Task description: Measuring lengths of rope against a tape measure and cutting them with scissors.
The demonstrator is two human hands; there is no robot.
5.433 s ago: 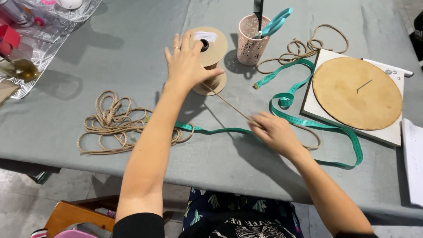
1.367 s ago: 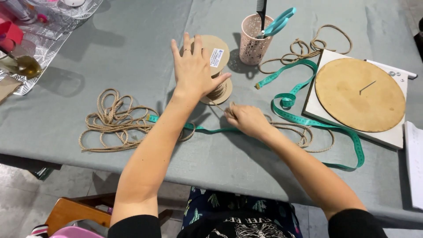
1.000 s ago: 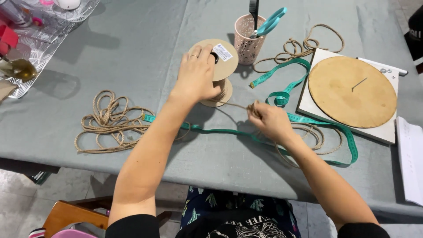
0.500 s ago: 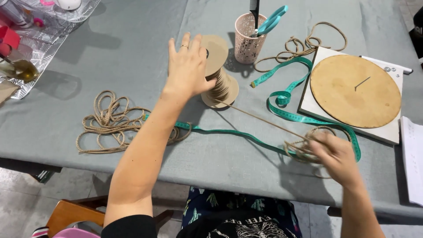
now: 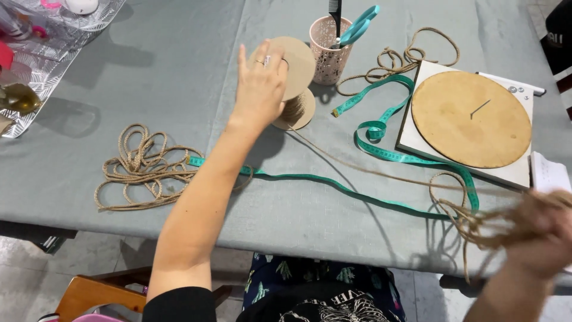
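The right hand (image 5: 539,229) has been drawn from beside the spool (image 5: 292,80) out past the table's right edge, blurred. A longer run of twine (image 5: 381,173) has been paid out. The spool has been tipped under the left hand (image 5: 260,89).

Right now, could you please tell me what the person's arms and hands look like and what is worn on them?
Both forearms are bare. The left hand wears rings on two fingers, and a black short sleeve covers the upper arm. The right hand is motion-blurred at the frame edge, so any jewellery there cannot be made out. No gloves or watch are visible.
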